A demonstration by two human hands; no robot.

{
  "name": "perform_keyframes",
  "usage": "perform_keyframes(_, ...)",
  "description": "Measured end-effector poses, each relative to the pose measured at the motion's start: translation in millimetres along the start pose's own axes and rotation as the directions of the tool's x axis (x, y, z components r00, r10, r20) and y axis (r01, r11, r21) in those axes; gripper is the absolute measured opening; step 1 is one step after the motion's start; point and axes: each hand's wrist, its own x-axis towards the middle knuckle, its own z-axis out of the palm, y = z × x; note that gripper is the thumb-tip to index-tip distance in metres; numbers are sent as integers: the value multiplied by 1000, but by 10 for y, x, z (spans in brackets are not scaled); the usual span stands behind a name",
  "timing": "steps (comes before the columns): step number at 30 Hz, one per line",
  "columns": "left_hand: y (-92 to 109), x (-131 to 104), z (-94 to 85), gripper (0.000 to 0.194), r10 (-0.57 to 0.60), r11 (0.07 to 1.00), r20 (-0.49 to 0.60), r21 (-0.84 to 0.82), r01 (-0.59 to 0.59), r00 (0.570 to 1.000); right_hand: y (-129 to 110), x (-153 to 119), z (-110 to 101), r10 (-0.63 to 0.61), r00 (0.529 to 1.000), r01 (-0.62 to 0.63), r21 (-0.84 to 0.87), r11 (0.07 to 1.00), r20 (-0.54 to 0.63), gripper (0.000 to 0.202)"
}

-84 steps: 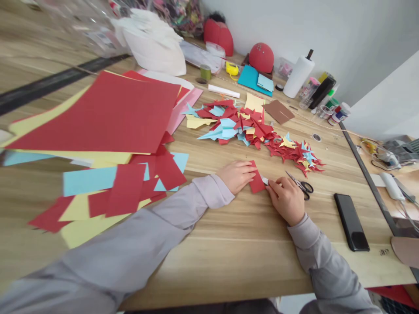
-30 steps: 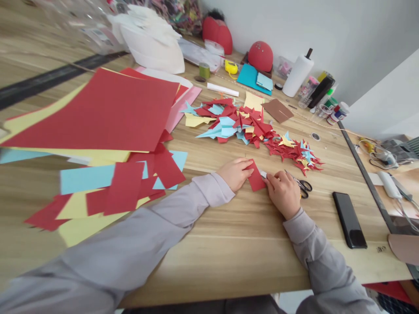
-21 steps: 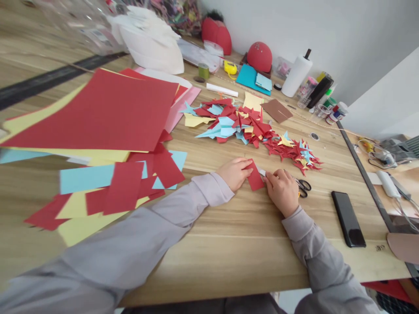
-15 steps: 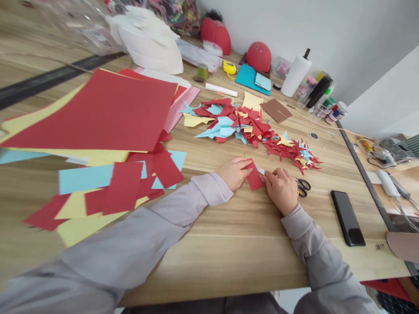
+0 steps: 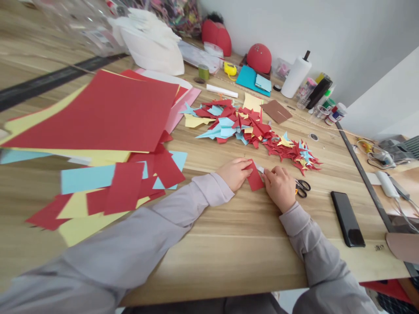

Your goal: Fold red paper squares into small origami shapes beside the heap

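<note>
A small red paper piece (image 5: pixel 255 178) lies flat on the wooden table between my hands. The fingers of my left hand (image 5: pixel 234 173) are pressed together on its left edge. My right hand (image 5: pixel 280 187) is closed round a small whitish tool (image 5: pixel 260 169), whose tip is at the paper's right edge; its rest is hidden in the fingers. Scissors with black handles (image 5: pixel 303 187) lie just right of my right hand. Beyond the hands is a long heap of folded red, blue and yellow paper shapes (image 5: pixel 242 120).
Large red and yellow sheets (image 5: pixel 98 113) cover the left side, with cut paper strips (image 5: pixel 122 187) nearer me. A black phone (image 5: pixel 347 218) lies at the right. Along the wall stand a white bottle (image 5: pixel 296 76), a yellow tape dispenser (image 5: pixel 230 69) and a red dome (image 5: pixel 259 58).
My right hand has shifted very slightly left along the paper's right edge. My left hand stays on the paper.
</note>
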Motion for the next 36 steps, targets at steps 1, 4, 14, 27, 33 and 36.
perform_keyframes(1, 0, -1, 0, 30, 0, 1000, -1, 1, 0, 1000, 0, 3, 1, -2, 1000, 2, -1, 1000, 0, 35)
perform_keyframes(4, -2, -4, -2, 29, 7, 1000, 3, 5, -7, 1000, 1, 13, 7, -13, 1000, 12, -6, 1000, -8, 36)
perform_keyframes(14, 0, 0, -9, 30, 23, 1000, -4, 17, -23, 1000, -1, 28, 70, -20, 998, 19, -15, 1000, -59, 35)
perform_keyframes(27, 13, -23, -78, 48, -57, 990, 45, -130, 63, 997, 399, -361, -26, 306, 911, -317, 6, 948, -276, 30)
perform_keyframes(33, -20, -14, -40, 34, -63, 975, -26, -217, 56, 998, 586, -589, -5, 466, 847, -493, -51, 868, -255, 33)
perform_keyframes(36, -45, -13, -51, 33, -140, 961, -143, -260, 99, 980, 647, -679, 5, 515, 828, -543, -92, 835, -219, 32)
